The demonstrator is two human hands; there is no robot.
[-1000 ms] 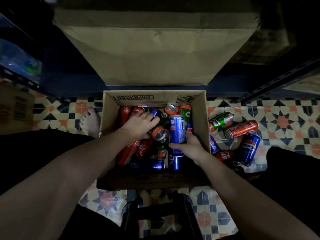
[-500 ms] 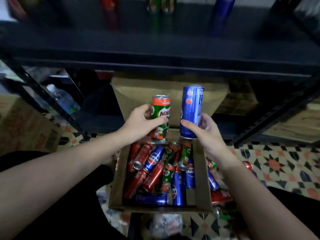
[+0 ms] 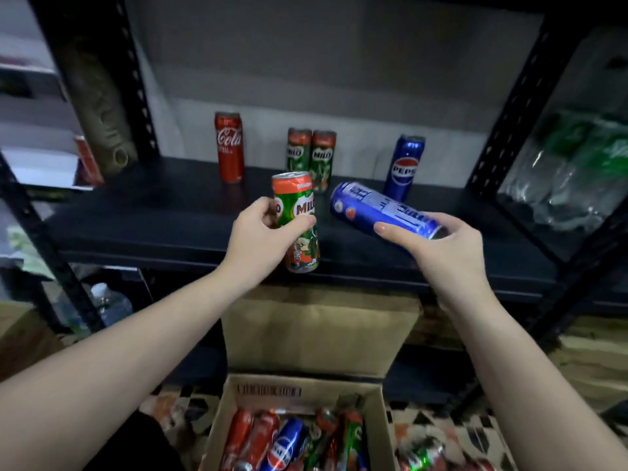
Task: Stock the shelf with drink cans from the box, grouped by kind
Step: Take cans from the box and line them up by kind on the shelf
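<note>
I am at the placing step: my left hand point(image 3: 253, 237) grips a Milo can point(image 3: 299, 220) upright, my right hand point(image 3: 438, 246) grips a tilted Pepsi can point(image 3: 380, 209), both over the shelf point(image 3: 153, 212); next each must join its kind

The dark matt metal shelf board point(image 3: 163, 212) is the landmark. Standing on it, the red glossy metal Coca-Cola can point(image 3: 229, 147) and the blue glossy metal Pepsi can point(image 3: 405, 167) catch the light. Below it sits a brown matt cardboard box point(image 3: 217, 433). To its right hangs crinkled clear glossy plastic wrap point(image 3: 564, 175).
</note>
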